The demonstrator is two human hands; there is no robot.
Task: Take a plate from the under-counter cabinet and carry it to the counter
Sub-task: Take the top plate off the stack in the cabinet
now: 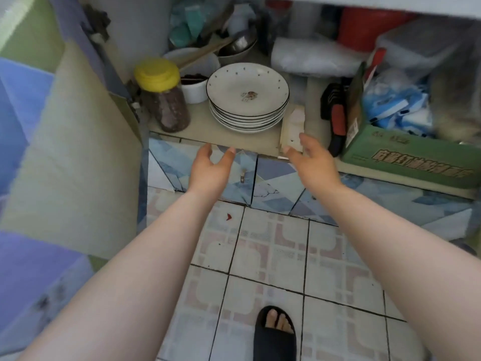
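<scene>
A stack of several white plates [247, 97] with dark rims and a small brown motif stands on the cabinet shelf [229, 140], near its front edge. My left hand [209, 170] is held open just below and in front of the shelf edge, left of the stack. My right hand [309, 158] is open too, at the shelf edge to the right of the stack, its fingers near a small cream divider piece [294, 131]. Neither hand touches a plate.
A jar with a yellow lid [162, 96] and a white cup [194, 89] stand left of the plates. Metal bowls [236, 48] sit behind. A green box [406, 155] and a red-black tool [337, 126] lie right. The open cabinet door [70, 152] hangs left. My sandalled foot [276, 332] rests on the tiled floor.
</scene>
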